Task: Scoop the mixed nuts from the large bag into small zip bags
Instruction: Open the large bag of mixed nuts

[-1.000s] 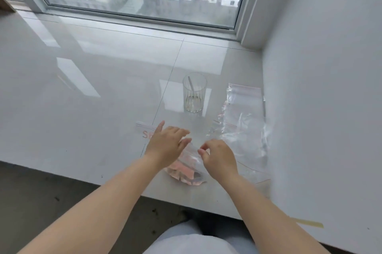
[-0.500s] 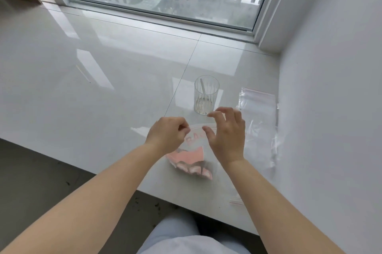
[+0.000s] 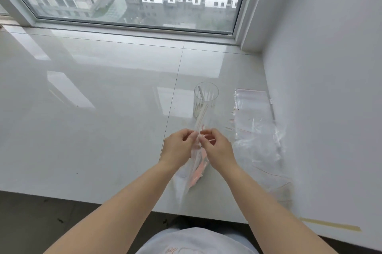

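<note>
Pinched zip bag (image 3: 196,162) top edge with left hand (image 3: 177,148) and right hand (image 3: 217,148), upright on sill (image 3: 103,129) near glass (image 3: 205,100). Best pulled evenly apart at the seal, keeping bottom grounded.

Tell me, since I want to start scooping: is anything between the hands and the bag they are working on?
Nothing visible is. The left hand and right hand both already pinch the top of the clear bag. The glass stands behind it, and more clear bags lie to the right.
</note>
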